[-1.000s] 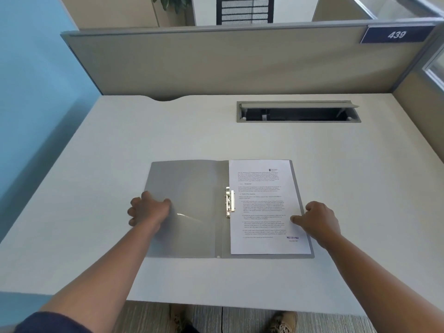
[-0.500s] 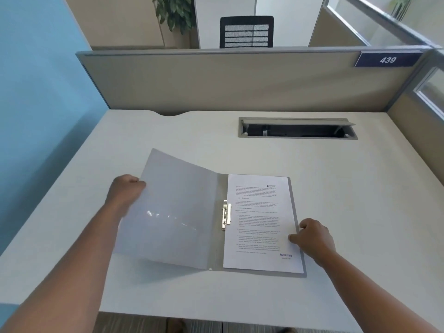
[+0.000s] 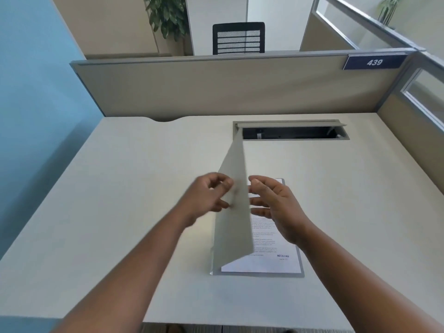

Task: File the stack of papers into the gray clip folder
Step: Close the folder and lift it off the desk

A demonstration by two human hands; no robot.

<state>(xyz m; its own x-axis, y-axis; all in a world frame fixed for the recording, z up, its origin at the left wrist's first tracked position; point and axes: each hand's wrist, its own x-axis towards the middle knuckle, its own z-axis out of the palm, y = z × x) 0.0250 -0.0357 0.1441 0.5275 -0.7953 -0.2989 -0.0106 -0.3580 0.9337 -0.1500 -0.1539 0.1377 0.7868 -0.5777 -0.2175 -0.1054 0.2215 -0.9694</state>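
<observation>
Nearest the camera, two bare forearms reach forward over the front edge of the pale cream bench (image 3: pixel 120 224). On it, just ahead of that edge, lies the back panel of the thin gray plastic clip folder (image 3: pixel 258 274), flat on the surface, with the white printed stack of papers (image 3: pixel 266 258) resting on it; a "RECEIVED" stamp shows near the bottom right corner of the top sheet. The folder's gray front cover (image 3: pixel 234 212) stands almost upright from the spine, edge-on to the camera and leaning a little over the papers, hiding their left part. The left hand (image 3: pixel 206 198) is on the cover's left side, its fingers curled and pinching the cover about halfway up. The right hand (image 3: pixel 276 207) hovers on the other side above the papers, fingers spread and relaxed, grasping nothing; whether its fingertips touch the cover cannot be told through the blur. Farther back, a dark rectangular cable slot with a raised gray flap (image 3: pixel 290 132) is set into the bench. Behind it rises a beige fabric partition (image 3: pixel 216 87) bearing a navy plate numbered 439 (image 3: pixel 374 62), and beyond that a black mesh office chair (image 3: pixel 239 38) and a leafy green plant (image 3: pixel 165 15)
</observation>
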